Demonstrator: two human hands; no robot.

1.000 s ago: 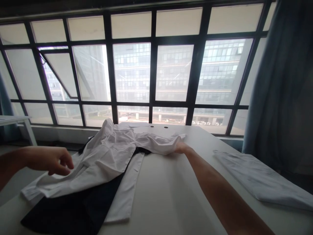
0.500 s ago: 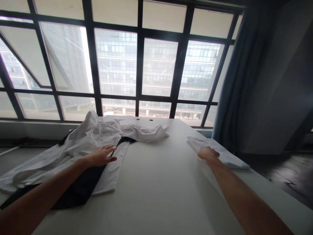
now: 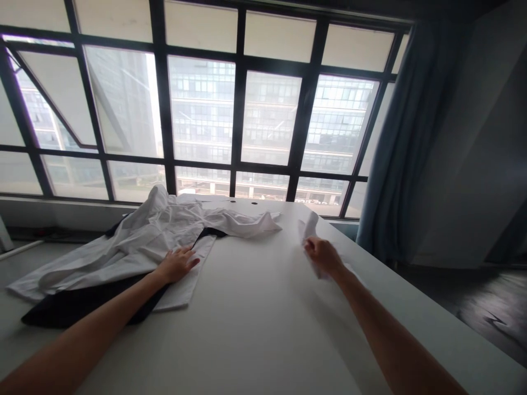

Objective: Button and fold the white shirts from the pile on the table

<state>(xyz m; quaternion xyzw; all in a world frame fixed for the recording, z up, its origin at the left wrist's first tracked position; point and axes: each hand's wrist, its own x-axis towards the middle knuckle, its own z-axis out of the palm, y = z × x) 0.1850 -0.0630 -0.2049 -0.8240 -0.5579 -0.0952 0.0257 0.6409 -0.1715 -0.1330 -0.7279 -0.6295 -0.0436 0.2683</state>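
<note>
My left hand (image 3: 178,264) rests, fingers spread, on a heap of white garments (image 3: 140,241) at the left of the white table (image 3: 247,323). Dark cloth (image 3: 82,307) shows beneath the white fabric, under my left forearm. On the right, my right hand (image 3: 323,255) is closed round a white folded cloth (image 3: 310,222), which is lifted and blurred by motion. Part of that cloth is hidden behind my right hand and wrist. A white sleeve (image 3: 247,222) stretches from the heap toward the table's middle.
A dark-framed window (image 3: 241,109) runs behind the table, with a blue-grey curtain (image 3: 391,164) at its right. Two small dark round spots (image 3: 254,203) mark the table's far end. A pale bar (image 3: 20,250) lies at the far left.
My right hand has moved left with the white cloth, which was lying flat near the table's right edge. My left hand has settled on the heap. The view has shifted slightly.
</note>
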